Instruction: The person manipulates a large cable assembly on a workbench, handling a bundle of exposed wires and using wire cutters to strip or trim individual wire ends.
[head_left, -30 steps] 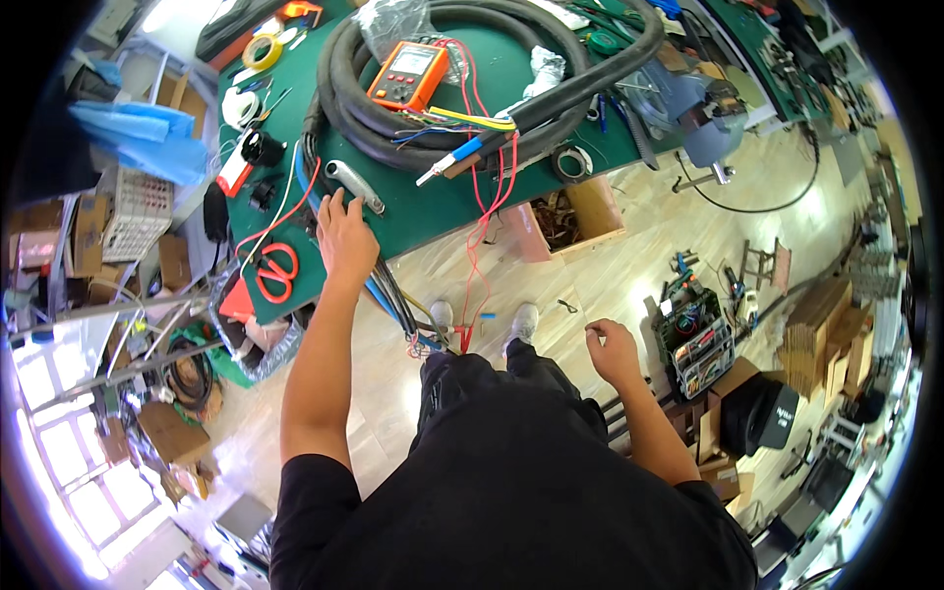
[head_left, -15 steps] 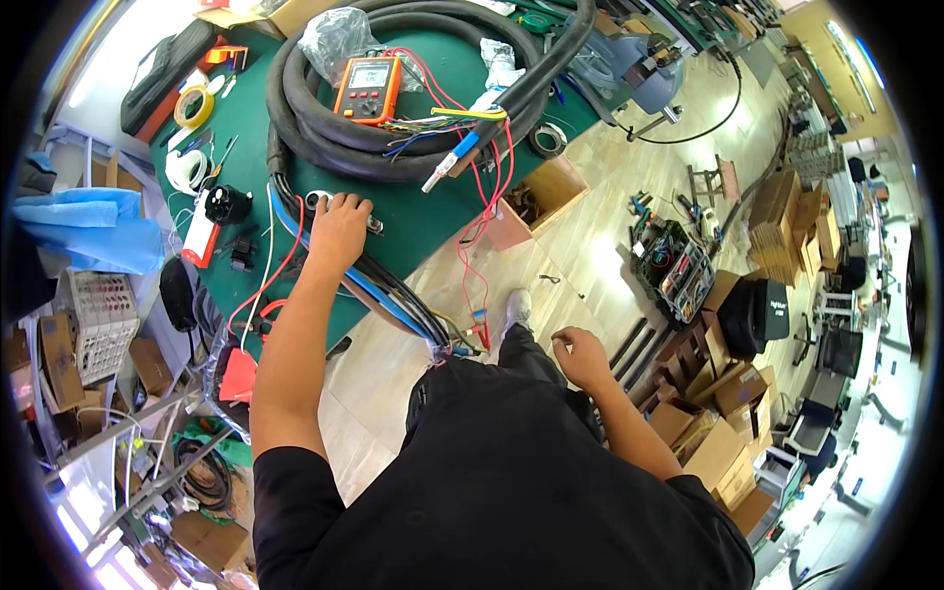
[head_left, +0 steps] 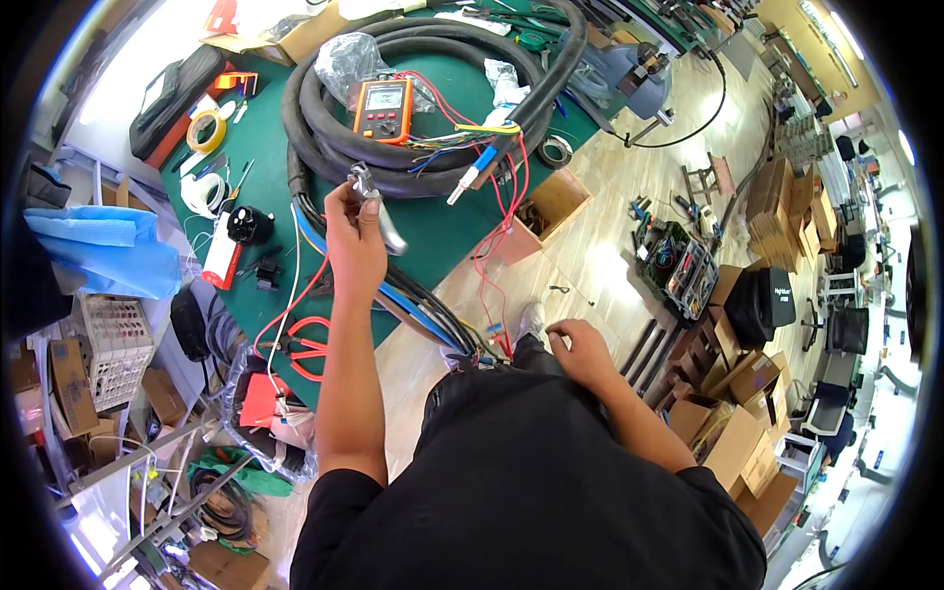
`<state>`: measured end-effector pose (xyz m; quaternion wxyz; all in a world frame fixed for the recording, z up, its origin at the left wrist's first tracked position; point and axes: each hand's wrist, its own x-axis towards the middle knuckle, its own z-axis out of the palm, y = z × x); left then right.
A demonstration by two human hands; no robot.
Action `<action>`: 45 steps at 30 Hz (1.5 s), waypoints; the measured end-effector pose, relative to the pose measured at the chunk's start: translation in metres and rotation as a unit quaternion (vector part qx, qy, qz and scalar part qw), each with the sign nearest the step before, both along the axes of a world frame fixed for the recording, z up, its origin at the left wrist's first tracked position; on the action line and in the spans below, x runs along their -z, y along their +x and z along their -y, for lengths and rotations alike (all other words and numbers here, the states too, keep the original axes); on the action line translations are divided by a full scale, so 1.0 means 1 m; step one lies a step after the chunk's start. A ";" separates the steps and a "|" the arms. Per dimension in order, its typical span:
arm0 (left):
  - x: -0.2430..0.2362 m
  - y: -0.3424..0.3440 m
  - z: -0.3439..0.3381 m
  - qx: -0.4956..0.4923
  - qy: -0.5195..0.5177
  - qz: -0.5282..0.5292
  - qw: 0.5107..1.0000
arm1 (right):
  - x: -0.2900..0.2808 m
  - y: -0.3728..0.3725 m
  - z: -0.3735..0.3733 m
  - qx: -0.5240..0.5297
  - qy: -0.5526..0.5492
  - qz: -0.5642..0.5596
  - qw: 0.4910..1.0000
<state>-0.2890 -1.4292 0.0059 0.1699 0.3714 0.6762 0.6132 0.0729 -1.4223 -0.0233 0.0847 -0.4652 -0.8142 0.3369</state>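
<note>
My left hand [head_left: 356, 241] is closed around a silver metal hand tool [head_left: 379, 211], raised over the green table [head_left: 433, 231]. I cannot make out its exact kind. Just beyond it lies a thick black cable coil [head_left: 305, 128], with an orange multimeter [head_left: 383, 110] resting inside. The cable's stripped end, a bundle of black and blue wires [head_left: 418, 307], runs under my left forearm toward my waist. My right hand [head_left: 582, 354] hangs beside my leg with curled fingers and nothing visible in it. A blue-banded cable end [head_left: 472, 174] with a bare tip points toward me.
Red-handled scissors [head_left: 308, 349], a yellow tape roll [head_left: 206, 131] and a black round part [head_left: 250, 226] lie on the table's left. Red leads [head_left: 482, 258] hang past the edge by a wooden box [head_left: 551, 208]. An open toolbox [head_left: 678, 270] and cardboard boxes [head_left: 733, 433] stand on the floor at right.
My left hand has lifted the silver tool off the table and tilted it upright. My view has shifted slightly; my right hand stays by my leg.
</note>
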 end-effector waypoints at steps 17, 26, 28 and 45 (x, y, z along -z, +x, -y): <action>-0.052 0.113 0.017 0.308 0.102 0.517 0.792 | -0.107 -0.096 -0.028 -0.040 -0.519 -0.443 0.730; -0.052 0.130 0.005 0.344 0.130 0.532 0.763 | -0.108 -0.088 -0.022 0.028 -0.384 -0.431 0.816; -0.050 0.132 0.002 0.350 0.122 0.535 0.759 | -0.108 -0.084 -0.023 0.037 -0.380 -0.423 0.822; -0.034 0.152 0.005 0.395 -0.023 0.467 0.791 | -0.088 -0.041 -0.020 0.144 -0.474 -0.470 0.730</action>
